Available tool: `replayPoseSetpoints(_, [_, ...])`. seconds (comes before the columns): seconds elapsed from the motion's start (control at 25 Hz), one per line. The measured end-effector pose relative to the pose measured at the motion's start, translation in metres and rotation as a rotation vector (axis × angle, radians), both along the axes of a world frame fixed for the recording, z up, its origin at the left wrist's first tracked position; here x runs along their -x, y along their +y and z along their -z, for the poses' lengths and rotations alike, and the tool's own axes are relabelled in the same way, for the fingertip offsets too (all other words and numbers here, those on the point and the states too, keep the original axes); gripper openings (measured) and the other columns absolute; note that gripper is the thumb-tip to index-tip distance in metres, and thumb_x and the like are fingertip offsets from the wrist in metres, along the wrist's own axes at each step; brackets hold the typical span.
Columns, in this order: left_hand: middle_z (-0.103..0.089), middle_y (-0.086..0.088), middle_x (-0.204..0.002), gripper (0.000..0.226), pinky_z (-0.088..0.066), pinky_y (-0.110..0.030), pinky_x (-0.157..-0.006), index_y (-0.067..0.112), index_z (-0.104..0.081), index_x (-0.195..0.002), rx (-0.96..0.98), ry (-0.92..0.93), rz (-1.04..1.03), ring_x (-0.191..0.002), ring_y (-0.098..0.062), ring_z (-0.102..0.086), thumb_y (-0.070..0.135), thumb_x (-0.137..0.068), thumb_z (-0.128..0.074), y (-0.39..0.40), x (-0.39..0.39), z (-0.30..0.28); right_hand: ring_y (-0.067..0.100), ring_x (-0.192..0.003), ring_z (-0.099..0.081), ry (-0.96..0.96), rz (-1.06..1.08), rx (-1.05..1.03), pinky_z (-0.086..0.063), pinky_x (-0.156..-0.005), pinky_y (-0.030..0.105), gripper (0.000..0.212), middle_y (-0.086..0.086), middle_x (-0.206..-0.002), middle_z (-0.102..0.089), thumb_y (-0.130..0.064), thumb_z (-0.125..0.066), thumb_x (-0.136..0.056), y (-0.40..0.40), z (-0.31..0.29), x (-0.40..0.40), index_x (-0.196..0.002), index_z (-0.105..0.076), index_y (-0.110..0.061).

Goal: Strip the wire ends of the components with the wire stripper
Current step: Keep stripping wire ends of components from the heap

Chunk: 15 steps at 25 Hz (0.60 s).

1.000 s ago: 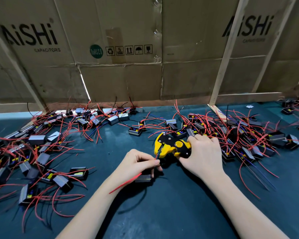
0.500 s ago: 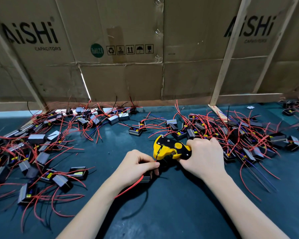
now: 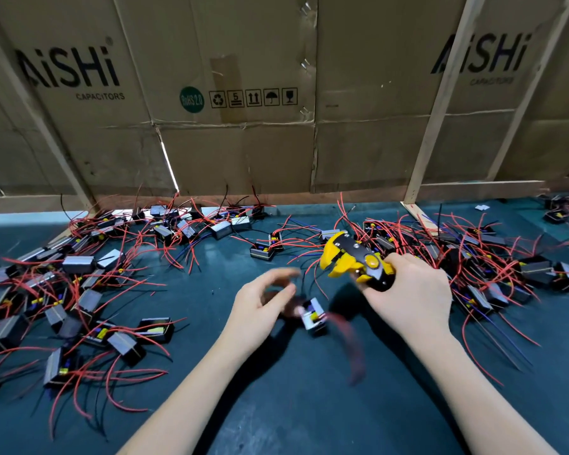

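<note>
Dark teal matting covers the bench, backed by flattened brown cardboard cartons printed with a capacitor brand and braced by pale wooden battens.

Right hand: fingers curled firmly round the handles of the yellow-and-black automatic wire stripper, whose head points up and left, raised off the mat.

Left hand: motion-blurred, fingers spread and loosely bent, apparently holding nothing. Just beside its fingertips sits a small black box-shaped component with a yellow insert; its red lead is a blurred streak toward the near edge. Whether the component touches the mat cannot be determined.

One heap of like components with red leads lies to the left, a denser heap behind the right hand.

Judgement: one piece appears to be leaving the hand, between strips. Recommended practice: take the next piece by its lead close to the free end, feed that end squarely into the stripper head, squeeze once fully, and keep finished and unfinished heaps apart.
</note>
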<state>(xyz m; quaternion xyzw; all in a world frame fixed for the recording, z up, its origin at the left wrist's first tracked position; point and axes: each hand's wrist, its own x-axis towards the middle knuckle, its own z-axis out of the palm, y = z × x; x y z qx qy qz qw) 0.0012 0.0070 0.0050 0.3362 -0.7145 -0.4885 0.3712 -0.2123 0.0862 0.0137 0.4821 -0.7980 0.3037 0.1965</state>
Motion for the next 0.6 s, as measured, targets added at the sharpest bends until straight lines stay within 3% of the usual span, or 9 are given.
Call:
replayPoseSetpoints(0.04, [-0.062,-0.004,-0.116,0.046,-0.052,-0.02,-0.079,0.023,-0.052,-0.133,-0.106,0.117,0.052,-0.095,-0.012,-0.071,-0.002,-0.094,-0.056,0.0,0.002,0.0,0.033,-0.071,-0.061,-0.055,0.015,0.036,-0.042,-0.065,0.037,0.039,0.003,-0.069,-0.061,-0.049,-0.08,-0.066,0.001,-0.001,0.002,-0.067,-0.058,-0.017])
replayPoseSetpoints(0.12, [-0.052,0.0,-0.132,0.069,-0.053,-0.023,-0.086,0.024,-0.029,-0.146,-0.16,0.196,0.074,-0.116,-0.016,-0.062,-0.01,-0.092,-0.055,-0.005,0.001,-0.001,0.033,-0.071,-0.059,-0.108,0.03,0.08,-0.045,-0.064,0.039,0.038,0.003,-0.068,-0.06,-0.049,-0.078,-0.069,0.003,-0.005,0.004,-0.066,-0.056,-0.018])
replayPoseSetpoints(0.28, [-0.061,-0.005,-0.121,0.05,-0.052,-0.018,-0.078,0.02,-0.053,-0.125,0.086,0.124,-0.233,-0.1,-0.018,-0.06,-0.012,-0.087,-0.06,-0.027,-0.021,-0.013,0.025,-0.066,-0.055,-0.196,-0.061,0.175,-0.045,-0.066,0.037,0.035,-0.001,-0.066,-0.057,-0.042,-0.082,-0.07,0.004,-0.014,0.001,-0.065,-0.058,-0.017])
replayPoseSetpoints(0.44, [-0.062,-0.005,-0.119,0.039,-0.046,-0.035,-0.091,0.011,-0.059,-0.121,0.315,-0.148,-0.626,-0.102,-0.021,-0.059,-0.002,-0.085,-0.062,-0.053,-0.056,-0.013,0.014,-0.06,-0.049,-0.597,-0.545,0.21,-0.041,-0.062,0.027,0.037,0.005,-0.062,-0.057,-0.046,-0.077,-0.075,0.009,-0.025,-0.01,-0.068,-0.061,-0.012])
replayPoseSetpoints(0.56, [-0.059,-0.012,-0.122,0.043,-0.039,-0.04,-0.098,0.006,-0.056,-0.126,0.34,-0.347,-0.679,-0.111,-0.03,-0.055,0.001,-0.084,-0.062,-0.065,-0.064,-0.006,0.025,-0.075,-0.061,-1.061,-0.997,-0.065,-0.048,-0.071,0.035,0.046,0.017,-0.077,-0.065,-0.051,-0.061,-0.084,0.013,-0.028,-0.024,-0.071,-0.061,-0.007])
replayPoseSetpoints(0.6, [-0.058,-0.013,-0.123,0.043,-0.038,-0.04,-0.099,0.006,-0.056,-0.126,0.353,-0.391,-0.639,-0.112,-0.032,-0.054,0.001,-0.084,-0.062,-0.066,-0.062,-0.003,0.029,-0.079,-0.063,-1.178,-1.058,-0.175,-0.05,-0.073,0.037,0.049,0.02,-0.08,-0.066,-0.052,-0.057,-0.087,0.013,-0.026,-0.028,-0.071,-0.059,-0.006])
